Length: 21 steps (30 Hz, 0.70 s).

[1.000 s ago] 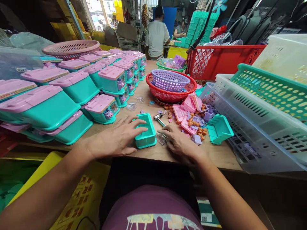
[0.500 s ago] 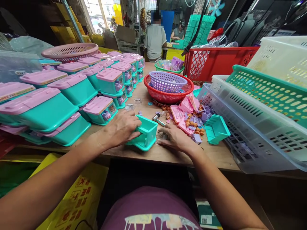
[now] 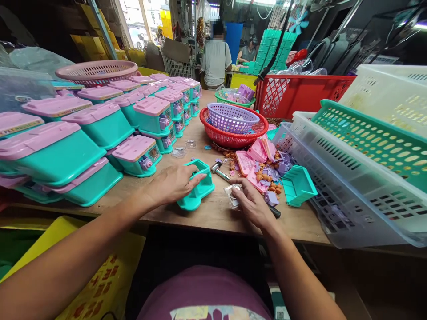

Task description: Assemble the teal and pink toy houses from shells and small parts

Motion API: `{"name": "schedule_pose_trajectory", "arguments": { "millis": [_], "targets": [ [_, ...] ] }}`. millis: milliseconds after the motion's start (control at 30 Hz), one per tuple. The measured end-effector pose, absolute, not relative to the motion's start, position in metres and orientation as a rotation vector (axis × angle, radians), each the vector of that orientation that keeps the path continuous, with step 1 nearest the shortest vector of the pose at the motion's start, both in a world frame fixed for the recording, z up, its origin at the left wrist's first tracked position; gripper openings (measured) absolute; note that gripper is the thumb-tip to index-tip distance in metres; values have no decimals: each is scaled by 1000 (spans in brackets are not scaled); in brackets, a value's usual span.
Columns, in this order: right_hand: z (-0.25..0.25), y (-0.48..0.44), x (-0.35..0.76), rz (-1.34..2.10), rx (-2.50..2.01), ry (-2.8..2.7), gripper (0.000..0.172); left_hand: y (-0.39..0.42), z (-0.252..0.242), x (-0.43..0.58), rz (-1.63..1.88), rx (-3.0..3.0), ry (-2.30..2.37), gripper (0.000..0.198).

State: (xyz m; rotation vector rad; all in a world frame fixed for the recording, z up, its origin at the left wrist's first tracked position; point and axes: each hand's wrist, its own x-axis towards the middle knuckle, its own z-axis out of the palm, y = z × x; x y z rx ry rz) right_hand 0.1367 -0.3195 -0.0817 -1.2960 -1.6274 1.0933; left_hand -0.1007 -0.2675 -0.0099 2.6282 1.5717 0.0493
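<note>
Since a second ago the teal box shell (image 3: 196, 185) has gone from lying flat with its opening up to standing tipped on its side at centre frame, and the right hand (image 3: 253, 205) has lifted a small clear plastic piece (image 3: 232, 195) off the desk (image 3: 213, 213).

The step in hand looks like fitting that clear piece into the shell. The next move would call for bringing the piece across to the shell's open face and lining it up with its seat, while the other hand keeps the shell from rocking.

Largest first: the stacked pink-lidded teal boxes (image 3: 100, 124) fill the left of the frame, and the white and teal crates (image 3: 360, 155) fill the right. The red basket (image 3: 233, 133) with a purple basket (image 3: 231, 116) inside it sits at upper centre.

The left forearm comes in from lower left. The left hand (image 3: 175, 182) lies palm down on the shell, fingers curved over its upper edge. The right forearm rises from lower centre, wrist bent, with thumb and fingertips pinching the clear piece just right of the shell, beside the small hammer (image 3: 218, 169).
</note>
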Motion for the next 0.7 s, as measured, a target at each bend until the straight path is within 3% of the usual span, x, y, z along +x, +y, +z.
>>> {"name": "schedule_pose_trajectory", "arguments": {
  "millis": [100, 267, 400, 567, 700],
  "targets": [
    [-85, -319, 133, 1093, -1292, -1628, 34, -271, -13, -99, -20, 2673, 1551, 49],
    [-97, -311, 138, 234, -1405, -1971, 35, -279, -13, -95, -108, 2724, 1562, 51],
    [-94, -317, 149, 105, -1234, -2427, 42, -284, -14, -92, -202, 2765, 1535, 51],
    [-84, -333, 165, 313, -1163, -2490, 90, -290, -11, -89, -378, 2819, 1471, 48],
    [-92, -335, 166, 305, -1150, -2545, 113, -288, -5, -86, -406, 2742, 1460, 44]
  ]
}}
